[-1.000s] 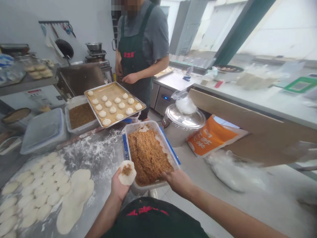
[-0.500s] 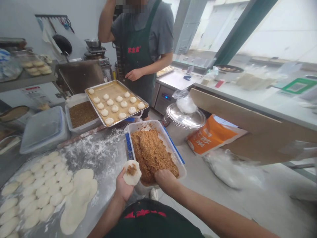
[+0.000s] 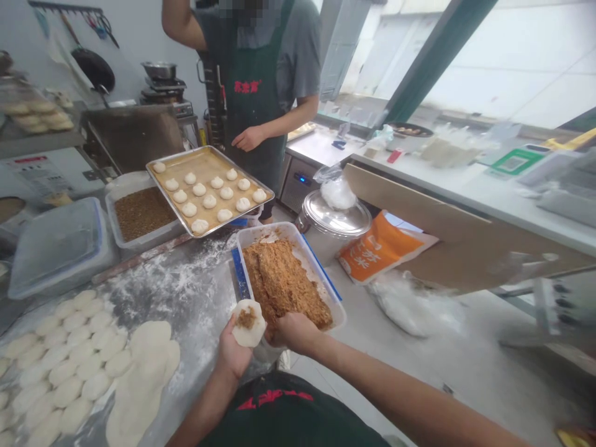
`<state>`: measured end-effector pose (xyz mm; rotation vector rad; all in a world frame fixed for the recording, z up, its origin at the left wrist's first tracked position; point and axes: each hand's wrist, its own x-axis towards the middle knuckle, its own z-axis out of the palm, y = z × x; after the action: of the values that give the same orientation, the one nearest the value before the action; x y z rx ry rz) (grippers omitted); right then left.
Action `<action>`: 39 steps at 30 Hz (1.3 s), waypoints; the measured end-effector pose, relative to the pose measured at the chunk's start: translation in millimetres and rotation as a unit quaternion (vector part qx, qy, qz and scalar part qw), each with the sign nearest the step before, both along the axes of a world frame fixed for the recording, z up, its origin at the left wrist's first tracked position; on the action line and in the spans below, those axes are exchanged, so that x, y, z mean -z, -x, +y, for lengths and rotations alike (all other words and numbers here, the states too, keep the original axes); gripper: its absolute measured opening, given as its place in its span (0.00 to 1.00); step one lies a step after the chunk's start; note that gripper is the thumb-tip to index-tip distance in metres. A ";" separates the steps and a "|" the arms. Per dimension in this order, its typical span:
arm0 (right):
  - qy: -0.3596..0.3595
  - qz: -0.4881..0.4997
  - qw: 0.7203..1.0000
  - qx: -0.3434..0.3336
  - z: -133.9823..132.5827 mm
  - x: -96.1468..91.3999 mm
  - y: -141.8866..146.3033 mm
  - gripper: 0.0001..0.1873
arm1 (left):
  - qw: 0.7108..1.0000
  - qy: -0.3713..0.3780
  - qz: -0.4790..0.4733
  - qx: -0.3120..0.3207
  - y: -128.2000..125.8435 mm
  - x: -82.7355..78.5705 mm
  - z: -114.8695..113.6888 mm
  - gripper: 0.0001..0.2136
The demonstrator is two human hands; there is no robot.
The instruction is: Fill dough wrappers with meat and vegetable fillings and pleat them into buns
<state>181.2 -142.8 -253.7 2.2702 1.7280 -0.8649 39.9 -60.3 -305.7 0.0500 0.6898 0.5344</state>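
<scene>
Dough rounds (image 3: pixel 69 366) are lying on the floured desk (image 3: pixel 186 292). The left hand (image 3: pixel 235 355) is cupping a dough disc (image 3: pixel 249 324) just before the tub, its grip half-curled beneath. The disc looks soft, light and floppy, so best borne from below. The right hand (image 3: pixel 292 332) is digging into the filling (image 3: pixel 284 279), and I cannot tell its grip.

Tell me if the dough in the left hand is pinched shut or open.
Open. The dough lies spread flat on the left hand, its edges ungathered, with brown filling showing bare on top.
</scene>
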 end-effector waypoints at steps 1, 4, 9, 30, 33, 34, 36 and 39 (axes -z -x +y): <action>-0.007 0.005 1.000 0.002 2.2 1.5 2.3 0.12 | 1.000 0.001 -0.001 0.001 0.3 -0.1 0.0 0.12; -0.023 0.020 0.999 0.010 6.1 4.5 -0.4 0.11 | 1.000 0.000 -0.011 0.005 2.3 -1.5 0.8 0.12; -0.046 0.084 0.995 0.017 -3.2 -2.0 -33.0 0.08 | 0.999 -0.015 -0.048 -0.002 8.9 -10.4 10.5 0.12; -0.365 0.033 0.930 0.034 -47.8 -40.4 -37.9 0.18 | 0.999 -0.018 0.024 -0.028 -65.5 -92.4 4.8 0.14; -0.353 0.029 0.934 0.032 -50.2 -51.6 -49.2 0.19 | 0.998 -0.037 0.031 -0.042 -63.7 -85.8 5.5 0.13; -0.359 0.029 0.932 0.032 -48.2 -54.9 -49.5 0.20 | 0.998 -0.039 0.030 -0.031 -63.7 -84.8 4.8 0.13; -0.364 0.032 0.931 0.025 -41.6 -59.5 -46.3 0.20 | 0.999 -0.035 0.020 0.010 -62.9 -84.4 4.0 0.13; -0.318 0.040 0.947 -0.006 -34.6 -59.5 -44.0 0.19 | 0.999 -0.029 0.024 0.029 -55.5 -83.5 10.1 0.12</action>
<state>225.2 -177.4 -194.2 2.6120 2.3160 -0.4285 95.4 -50.1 -222.2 0.1373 0.7173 0.4998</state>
